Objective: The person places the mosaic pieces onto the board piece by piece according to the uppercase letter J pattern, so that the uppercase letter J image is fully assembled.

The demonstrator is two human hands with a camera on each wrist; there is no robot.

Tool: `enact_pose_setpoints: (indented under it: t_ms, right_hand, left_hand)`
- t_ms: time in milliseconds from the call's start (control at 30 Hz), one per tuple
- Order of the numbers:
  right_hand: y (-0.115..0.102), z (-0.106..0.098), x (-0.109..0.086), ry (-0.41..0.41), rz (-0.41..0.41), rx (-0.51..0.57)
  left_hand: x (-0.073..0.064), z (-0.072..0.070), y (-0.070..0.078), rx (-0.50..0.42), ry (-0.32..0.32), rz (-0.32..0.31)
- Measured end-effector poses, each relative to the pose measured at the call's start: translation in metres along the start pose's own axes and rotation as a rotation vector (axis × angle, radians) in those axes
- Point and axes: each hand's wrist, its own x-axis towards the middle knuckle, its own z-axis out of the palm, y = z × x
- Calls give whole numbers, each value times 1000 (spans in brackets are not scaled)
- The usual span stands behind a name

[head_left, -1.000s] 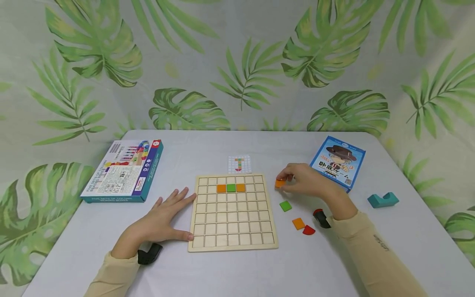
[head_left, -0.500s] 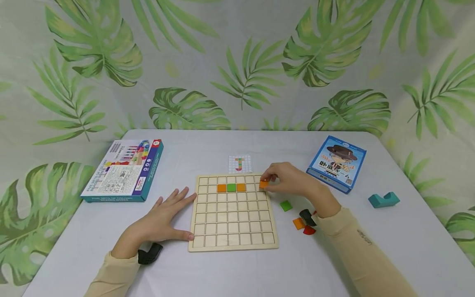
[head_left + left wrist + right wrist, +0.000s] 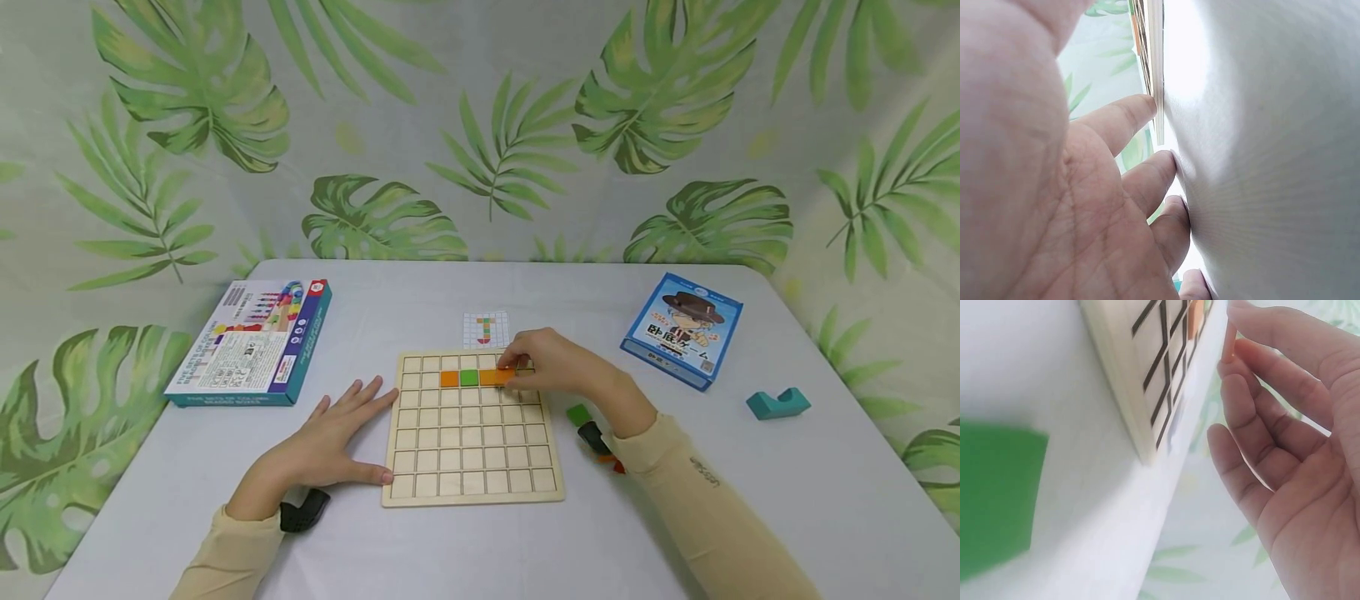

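A wooden grid board lies flat on the table. In its second row from the far edge are an orange tile, a green tile and another orange tile. Between thumb and fingertips, my right hand pinches a further orange tile above the board, just right of that row; the fingers partly cover it. My left hand is spread at the board's left side, its thumb and index finger touching the edge. Its other fingertips rest on the tablecloth.
Beyond the board lies a small printed grid card. Right of the board are a loose green tile and orange and red pieces mostly hidden by the wrist camera. Boxes stand left and right, near a teal block.
My right hand has carried the orange tile leftward from the table, across the board's right edge, to beside the row of tiles. My left hand has stayed in place.
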Motion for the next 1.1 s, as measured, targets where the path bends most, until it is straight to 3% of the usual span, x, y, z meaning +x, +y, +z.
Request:
enact_pose_setpoints:
  t_ms: [267,567,800,1100]
  right_hand:
    - [-10,7,10,-25,-54,19]
    - [-21,17,21,-48,-32,47]
    - [-19,24,27,-49,-110,-4]
    - [-24,25,28,-61,-147,2]
  left_hand:
    - [0,0,0,-3,-2,-2]
    - [-1,0,0,1,5,1]
    - [0,0,1,-2,2,-1]
    - [-1,-1,1,-4,3,-2]
